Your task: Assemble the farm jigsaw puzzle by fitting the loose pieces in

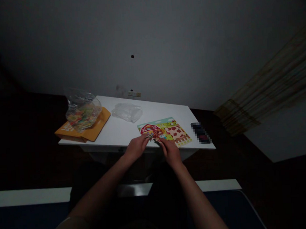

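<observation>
A farm picture sheet (174,131) with a red barn, a spotted cow and a white fence lies near the table's front edge. Over its lower left part, my left hand (136,148) is closed on small colourful puzzle pieces (150,136), pinched between thumb and fingers. Close beside it, my right hand (171,152) is also closed, its fingertips on a small printed puzzle piece (157,139). The dim light and small size hide the exact shapes and number of the pieces.
On the white table (158,110), a clear bag of colourful pieces (83,115) rests on an orange-yellow box (98,127) at left. An emptied-looking plastic bag (127,112) lies mid-table. A blurred dark object (201,133) sits near the right edge. Behind are a wall and a curtain (270,83).
</observation>
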`<state>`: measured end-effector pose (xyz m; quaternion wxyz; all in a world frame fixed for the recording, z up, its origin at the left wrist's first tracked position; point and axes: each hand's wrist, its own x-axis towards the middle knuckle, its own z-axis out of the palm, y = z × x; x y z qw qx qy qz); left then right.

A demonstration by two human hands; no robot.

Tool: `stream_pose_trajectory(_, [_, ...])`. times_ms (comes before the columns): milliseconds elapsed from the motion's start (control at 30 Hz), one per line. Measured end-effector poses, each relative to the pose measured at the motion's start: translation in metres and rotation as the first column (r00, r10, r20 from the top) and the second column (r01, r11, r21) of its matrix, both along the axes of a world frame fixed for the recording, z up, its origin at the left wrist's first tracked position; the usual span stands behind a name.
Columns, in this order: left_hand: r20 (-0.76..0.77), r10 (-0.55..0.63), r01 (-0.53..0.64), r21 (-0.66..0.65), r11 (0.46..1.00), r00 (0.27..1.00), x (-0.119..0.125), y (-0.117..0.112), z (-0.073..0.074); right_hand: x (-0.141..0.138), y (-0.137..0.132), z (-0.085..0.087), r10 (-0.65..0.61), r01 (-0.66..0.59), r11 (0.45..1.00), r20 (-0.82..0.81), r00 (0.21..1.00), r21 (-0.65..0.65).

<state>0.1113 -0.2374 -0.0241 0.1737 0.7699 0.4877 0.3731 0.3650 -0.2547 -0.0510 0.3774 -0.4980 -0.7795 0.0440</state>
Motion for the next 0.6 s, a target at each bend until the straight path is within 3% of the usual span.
stream_pose_trajectory(67, [0.117,0.09,-0.089,-0.012,0.996,0.989,-0.003,0.005,-0.001,-0.001,0.002,0.001,-0.036,0.036,0.999,-0.003,0.999,-0.025])
stream_pose_trajectory(133, [0.126,0.11,-0.113,0.018,0.993,0.986,-0.006,0.011,-0.002,-0.001,0.003,0.002,-0.059,0.06,0.997,0.014,0.998,-0.041])
stream_pose_trajectory(333, [-0.158,-0.117,0.155,0.256,0.954,0.98,0.0,0.018,-0.012,-0.001,0.006,0.005,-0.093,0.096,0.995,0.094,0.991,-0.033])
stream_pose_trajectory(433, [-0.223,-0.114,0.169,0.245,0.955,0.968,0.006,0.012,-0.015,-0.003,0.005,0.011,-0.081,0.086,0.996,0.119,0.99,-0.038])
stream_pose_trajectory(600, [-0.275,-0.031,0.075,0.152,0.986,0.961,0.01,0.007,-0.011,-0.005,0.003,0.029,-0.108,0.141,0.982,0.238,0.965,-0.128])
